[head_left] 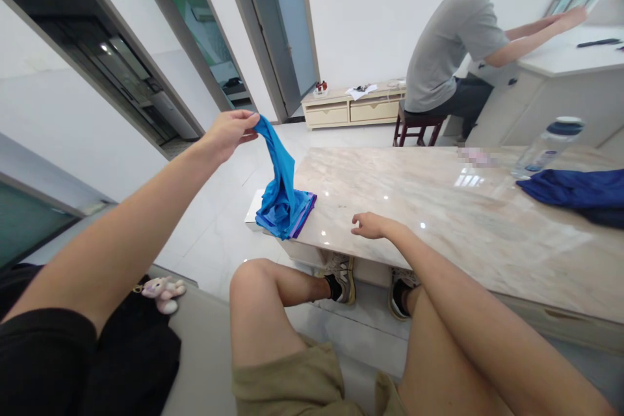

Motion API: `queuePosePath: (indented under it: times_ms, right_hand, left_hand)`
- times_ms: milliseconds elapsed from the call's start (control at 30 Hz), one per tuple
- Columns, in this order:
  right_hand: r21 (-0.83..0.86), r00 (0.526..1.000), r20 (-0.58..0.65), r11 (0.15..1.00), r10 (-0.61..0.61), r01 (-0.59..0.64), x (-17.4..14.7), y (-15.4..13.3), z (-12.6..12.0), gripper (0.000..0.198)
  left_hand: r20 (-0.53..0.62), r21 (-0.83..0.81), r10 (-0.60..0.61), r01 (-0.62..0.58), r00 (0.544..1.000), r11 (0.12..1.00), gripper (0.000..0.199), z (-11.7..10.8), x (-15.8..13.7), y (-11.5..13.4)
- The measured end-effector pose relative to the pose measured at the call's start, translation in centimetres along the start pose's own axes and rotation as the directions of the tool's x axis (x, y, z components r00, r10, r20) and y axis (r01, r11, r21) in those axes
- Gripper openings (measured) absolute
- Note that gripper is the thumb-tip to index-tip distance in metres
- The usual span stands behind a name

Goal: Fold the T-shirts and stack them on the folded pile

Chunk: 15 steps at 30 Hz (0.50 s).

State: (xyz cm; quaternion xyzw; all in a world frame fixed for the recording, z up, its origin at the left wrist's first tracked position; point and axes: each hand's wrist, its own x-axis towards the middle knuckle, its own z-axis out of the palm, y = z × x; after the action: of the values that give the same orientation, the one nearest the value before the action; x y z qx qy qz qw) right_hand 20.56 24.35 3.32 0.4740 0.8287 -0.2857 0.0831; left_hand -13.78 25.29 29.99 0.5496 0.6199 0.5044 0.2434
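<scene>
Blue cloth (280,172) hangs from the left hand (229,133), pinched shut at its top corner, its lower end on the folded pile (292,214) at the marble table's (439,208) corner. Right hand (369,225) rests loosely open, empty, on the tabletop nearby.

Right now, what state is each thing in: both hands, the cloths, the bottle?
Left hand: raised, pinching the bright blue cloth.
Bright blue cloth: lifted by one end, lower part resting on the stack.
Stack of blue and purple folded cloths: lying at the table corner.
Right hand: empty, fingers loosely curled, at the glossy marble table.
Dark blue cloth: crumpled, untouched.
Clear plastic bottle: capped; the wide-angle view shows it leaning.
</scene>
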Motion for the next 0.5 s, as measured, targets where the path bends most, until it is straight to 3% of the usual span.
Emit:
queuePosePath:
  times_ms: [100, 233, 333, 500]
  right_hand:
    - [0.107, 0.983, -0.175, 0.992, -0.052, 0.072, -0.7, -0.7, -0.5, 0.065]
    - [0.296, 0.922, -0.322, 0.902, -0.215, 0.314, -2.4, -2.8, -0.8, 0.091]
    - [0.249, 0.871, -0.416, 0.889, -0.260, 0.385, -3.7, -3.9, -1.4, 0.077]
    - [0.168, 0.842, -0.513, 0.943, -0.164, 0.286, -4.6, -2.7, -2.7, 0.025]
  left_hand:
    - [0.090, -0.117, 0.031, -0.020, 0.995, 0.993, 0.013, 2.7, -2.4, 5.7]
    - [-0.018, -0.192, 0.051, -0.054, 0.999, 0.980, 0.016, 5.6, -5.3, 9.8]
    - [-0.083, -0.245, 0.001, -0.021, 0.997, 0.969, 0.017, 5.9, -5.8, 10.1]
    - [-0.173, -0.271, -0.053, 0.004, 0.984, 0.963, 0.014, 4.1, -4.8, 6.6]
